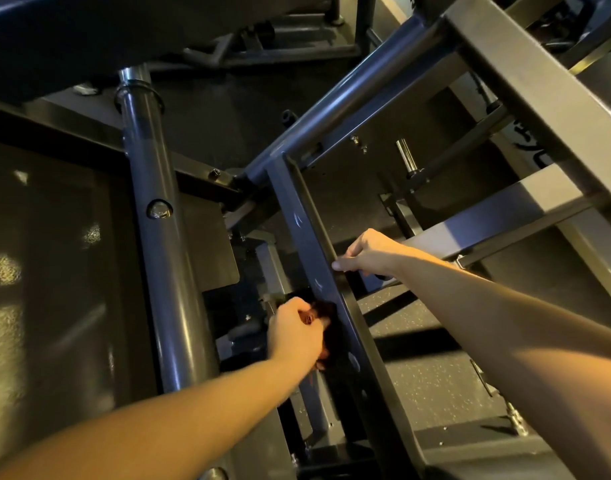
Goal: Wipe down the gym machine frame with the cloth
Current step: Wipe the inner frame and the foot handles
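left grip (pixel 297 332) clutches cloth (pixel 330 323), right grip (pixel 368 252) holds frame (pixel 306 230), dark speckled floor (pixel 432 386) below

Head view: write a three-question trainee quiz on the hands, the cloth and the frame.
1. True or false: the cloth is in the right hand.
2. What is the right hand doing? A) hanging free B) gripping the edge of the slanted frame beam C) holding a spray bottle
3. Fill in: in the picture, the round post stands on the beam's ___ side.
Key: 1 false, the left hand holds it; 2 B; 3 left.
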Action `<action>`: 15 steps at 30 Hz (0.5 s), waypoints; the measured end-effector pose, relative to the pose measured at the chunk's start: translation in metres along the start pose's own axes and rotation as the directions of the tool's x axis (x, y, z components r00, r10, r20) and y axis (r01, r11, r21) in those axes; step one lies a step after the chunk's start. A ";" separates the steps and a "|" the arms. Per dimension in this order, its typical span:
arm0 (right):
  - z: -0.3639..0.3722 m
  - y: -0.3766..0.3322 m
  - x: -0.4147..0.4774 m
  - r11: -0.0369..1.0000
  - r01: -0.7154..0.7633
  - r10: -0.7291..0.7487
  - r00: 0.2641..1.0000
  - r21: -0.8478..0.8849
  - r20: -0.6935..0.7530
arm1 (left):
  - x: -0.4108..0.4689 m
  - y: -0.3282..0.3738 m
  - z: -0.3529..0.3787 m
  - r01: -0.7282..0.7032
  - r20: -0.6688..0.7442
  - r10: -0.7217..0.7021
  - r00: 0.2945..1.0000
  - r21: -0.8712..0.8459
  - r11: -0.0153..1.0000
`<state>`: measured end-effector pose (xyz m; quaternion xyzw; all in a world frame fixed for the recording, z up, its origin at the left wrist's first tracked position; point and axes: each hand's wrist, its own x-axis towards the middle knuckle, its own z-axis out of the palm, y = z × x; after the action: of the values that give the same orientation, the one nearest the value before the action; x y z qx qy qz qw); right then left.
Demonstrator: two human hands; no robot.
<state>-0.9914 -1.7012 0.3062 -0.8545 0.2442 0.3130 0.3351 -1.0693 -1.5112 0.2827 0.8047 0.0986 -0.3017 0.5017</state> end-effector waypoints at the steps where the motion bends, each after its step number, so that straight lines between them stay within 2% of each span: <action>1: 0.001 0.001 0.000 1.000 -0.010 0.010 1.000 0.020 -0.002 | 0.007 0.000 0.000 -0.006 -0.003 0.006 1.000 -0.019 1.000; 4: 0.004 -0.001 -0.003 0.992 -0.069 0.067 0.998 0.102 0.020 | 0.060 0.027 -0.011 -0.038 -0.126 0.037 0.991 -0.002 0.999; 6: 0.004 -0.005 -0.004 0.988 -0.108 0.103 0.993 0.111 0.052 | 0.077 0.043 -0.017 -0.044 -0.221 0.028 0.975 -0.069 0.997; 8: 0.001 -0.008 -0.005 0.988 -0.122 0.115 0.990 0.094 0.078 | 0.059 0.034 -0.009 -0.040 -0.190 0.026 0.981 -0.067 0.997; 11: -0.002 -0.011 -0.002 0.989 -0.136 0.128 0.985 0.064 0.119 | 0.002 0.008 0.007 -0.021 -0.025 0.020 0.999 -0.044 0.999; 13: -0.001 -0.013 -0.001 0.990 -0.133 0.126 0.982 0.045 0.142 | 0.014 0.007 0.005 -0.072 -0.051 0.070 0.996 -0.021 0.997; 15: -0.001 -0.013 -0.001 0.993 -0.116 0.109 0.983 0.036 0.148 | 0.062 0.024 -0.007 -0.068 -0.129 0.068 0.989 0.007 0.998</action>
<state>-0.9833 -1.6930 0.3128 -0.8066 0.2739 0.3873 0.3527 -1.0060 -1.5252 0.2662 0.8261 0.1027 -0.2320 0.5031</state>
